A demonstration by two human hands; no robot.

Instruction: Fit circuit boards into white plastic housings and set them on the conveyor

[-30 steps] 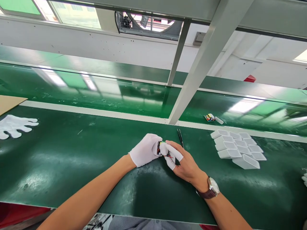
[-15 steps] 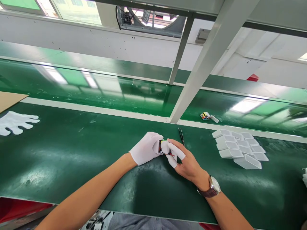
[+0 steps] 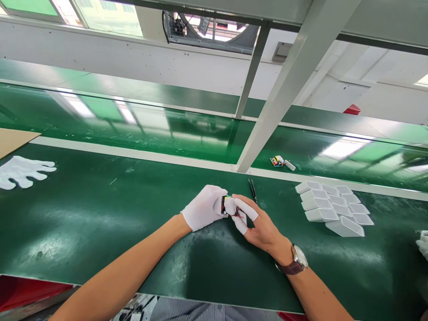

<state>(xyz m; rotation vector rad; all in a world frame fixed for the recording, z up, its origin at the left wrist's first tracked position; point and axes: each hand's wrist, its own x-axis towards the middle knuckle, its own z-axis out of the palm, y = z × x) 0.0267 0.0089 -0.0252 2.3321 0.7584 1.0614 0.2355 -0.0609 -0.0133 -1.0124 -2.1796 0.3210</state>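
Observation:
My left hand (image 3: 204,207), in a white glove, is closed around the left side of a small circuit board (image 3: 223,205) with dark and coloured components. A white rounded part (image 3: 230,205) sits against the board, and a bit of red wire shows by it. My right hand (image 3: 262,227), with white covers on some fingers and a watch at the wrist, pinches the same assembly from the right. Fingers hide most of the board. Black tweezers (image 3: 253,191) lie on the green bench just beyond my right hand.
Several white plastic cases (image 3: 331,205) stand grouped on the right. Another circuit board (image 3: 277,161) with a white piece attached lies on the green belt (image 3: 197,129) behind. A white glove (image 3: 25,171) and cardboard (image 3: 16,139) are at left. A slanted post (image 3: 284,84) rises behind my hands.
The circuit board on the belt has moved a little to the left. Both hands keep nearly the same hold and place. White material at the far right edge shows more.

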